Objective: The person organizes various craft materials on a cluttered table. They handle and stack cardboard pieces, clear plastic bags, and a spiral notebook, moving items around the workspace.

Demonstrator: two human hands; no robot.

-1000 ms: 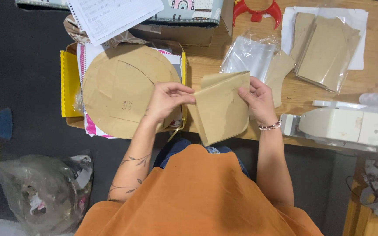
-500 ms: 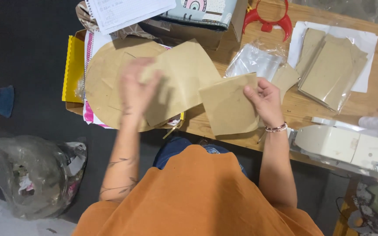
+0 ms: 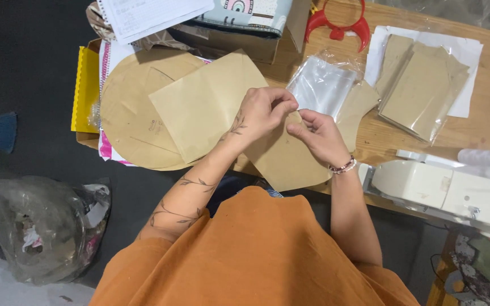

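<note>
Both hands up front, meeting over the brown paper piece (image 3: 282, 161) that lies on the tabletop (image 3: 381, 136) edge and hangs a bit toward my lap.

L hand (image 3: 265, 110): grip pinched shut, thumb + forefinger closed on the piece's top edge. R hand (image 3: 319, 136): grip also pinched, fingertips on same edge, just beside the L. Gap betw. the two grips is small; they nearly touch.

Handling, my read: thin kraft-type paper, v. light, limp but holds a crease; not slippery, tears easy if pulled apart hard. Best taken at the edge w/ fingertip pinch, two points close together, as now. Looks like 2 layers at the pinch, can't tell for sure.

Rel. to grip:
- squarish brown sheet (image 3: 208, 105) under my L wrist, spreading out to the L, lying on the round cardboard template (image 3: 126, 113).
- clear plastic bags (image 3: 321, 85) just beyond the R grip.
- bagged stack of brown pieces (image 3: 423, 85) further R and away, well apart.
- white sewing machine (image 3: 449, 187) to the R, nearer my body.
- red plastic holder (image 3: 336, 25) far side.
</note>
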